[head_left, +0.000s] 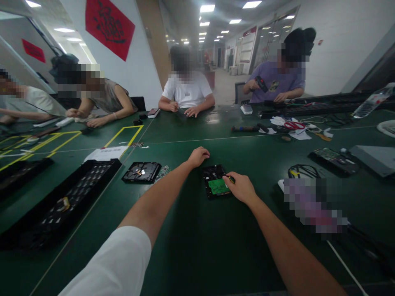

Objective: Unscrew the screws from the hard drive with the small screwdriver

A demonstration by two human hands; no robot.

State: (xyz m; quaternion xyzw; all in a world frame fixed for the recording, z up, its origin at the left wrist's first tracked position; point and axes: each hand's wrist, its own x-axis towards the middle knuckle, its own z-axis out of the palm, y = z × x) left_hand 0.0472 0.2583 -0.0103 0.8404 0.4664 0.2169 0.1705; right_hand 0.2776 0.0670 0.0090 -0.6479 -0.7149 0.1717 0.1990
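Observation:
A hard drive lies flat on the green table in front of me, its green circuit board facing up. My right hand is at the drive's right edge, fingers closed around a small tool with a black and yellow handle, which looks like a screwdriver; its tip cannot be made out. Just beyond the drive's upper left corner is my left hand, its fingers curled together; whatever they may hold is hidden. To the left sits another hard drive, beside a loose circuit board partly behind my left forearm.
A long black tray with small parts stands at left. At right are another drive, a grey metal box, a black cable and a blurred-out device. Red scissors lie farther back. Several people sit across the table.

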